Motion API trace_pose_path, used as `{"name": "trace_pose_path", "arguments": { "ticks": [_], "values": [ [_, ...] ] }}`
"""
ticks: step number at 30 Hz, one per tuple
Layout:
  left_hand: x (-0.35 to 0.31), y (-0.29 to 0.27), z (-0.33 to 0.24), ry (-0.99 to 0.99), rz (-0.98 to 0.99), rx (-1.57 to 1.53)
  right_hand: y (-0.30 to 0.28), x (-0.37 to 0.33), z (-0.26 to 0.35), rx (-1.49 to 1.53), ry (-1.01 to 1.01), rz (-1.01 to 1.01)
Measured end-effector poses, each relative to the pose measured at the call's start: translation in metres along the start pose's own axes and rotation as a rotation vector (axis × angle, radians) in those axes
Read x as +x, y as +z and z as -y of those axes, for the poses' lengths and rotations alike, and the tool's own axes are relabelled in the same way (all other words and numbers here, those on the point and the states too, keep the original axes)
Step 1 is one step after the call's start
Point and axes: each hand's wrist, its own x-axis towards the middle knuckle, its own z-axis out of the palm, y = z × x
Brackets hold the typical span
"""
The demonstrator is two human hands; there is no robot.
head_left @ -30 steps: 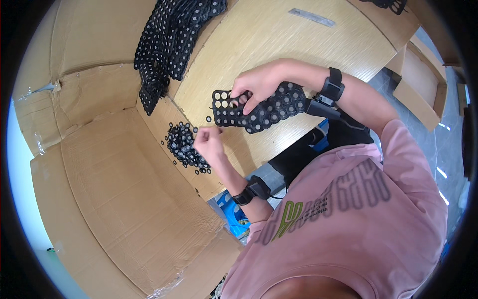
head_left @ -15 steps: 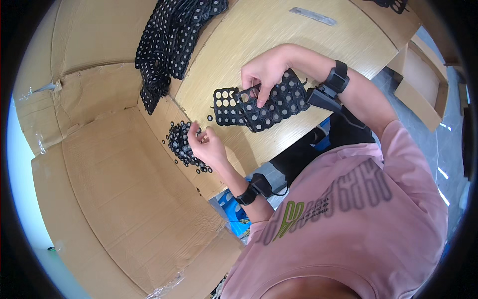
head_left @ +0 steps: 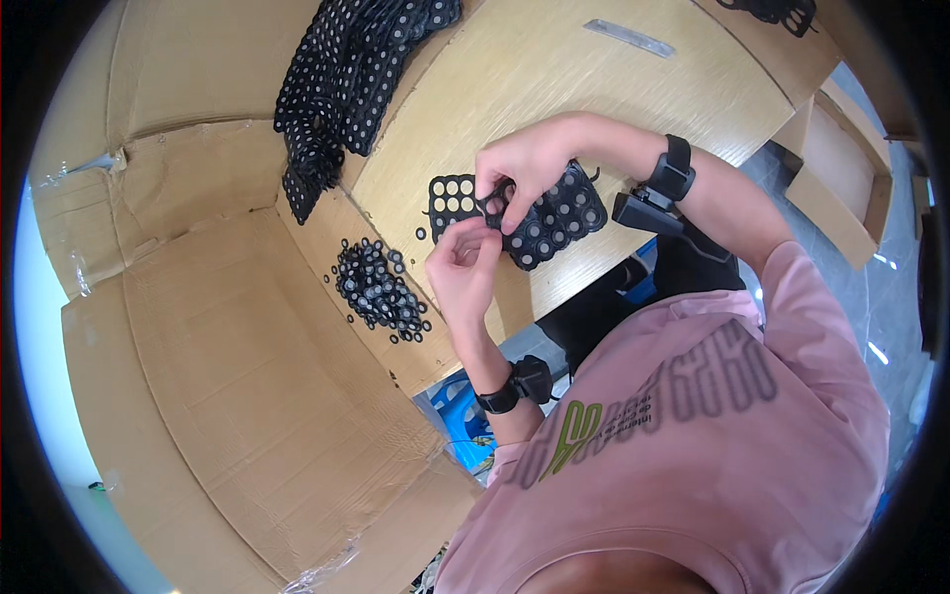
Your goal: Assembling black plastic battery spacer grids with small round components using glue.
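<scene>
A black sheet of round pieces with grey centres point(head_left: 569, 213) is held over the table, its near-left corner bent up. My right hand point(head_left: 524, 168) grips it from the far side, thumb on top and fingers curled at the edge. Right beside that thumb, my left hand point(head_left: 461, 267) has its thumb and index finger pinched at the sheet's left edge; whether a loose piece is between them is hidden. Partly beneath lies another black portion with open round holes point(head_left: 453, 193). Left of my left hand is a pile of small black rings point(head_left: 376, 287).
Black dotted sheets point(head_left: 346, 79) are heaped at the far left. A flat metal strip point(head_left: 629, 38) lies on the wooden table point(head_left: 594, 89). Tall cardboard walls point(head_left: 228, 327) border the left. An open cardboard box point(head_left: 841, 168) stands beyond the table's right edge.
My left hand has moved right from above the ring pile to the sheet's edge and closed its fingertips there. The sheet's left corner is now bent up between both hands.
</scene>
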Motion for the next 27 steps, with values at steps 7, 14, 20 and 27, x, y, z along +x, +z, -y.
{"name": "trace_pose_path", "arguments": {
  "ticks": [7, 14, 20, 27],
  "values": [
    [0.007, -0.008, 0.018, -0.144, 0.095, -0.21, 0.007, 0.004, -0.004, -0.035, -0.049, 0.045],
    [0.017, -0.022, 0.035, -0.11, 0.044, -0.222, -0.004, -0.002, -0.002, -0.052, -0.082, 0.078],
    [0.023, -0.05, 0.046, 0.037, -0.436, 0.082, -0.008, -0.007, -0.001, -0.134, 0.025, -0.032],
    [0.016, -0.065, 0.05, 0.004, -0.623, 0.755, -0.007, -0.001, -0.004, 0.161, 0.128, -0.145]
  ]
}}
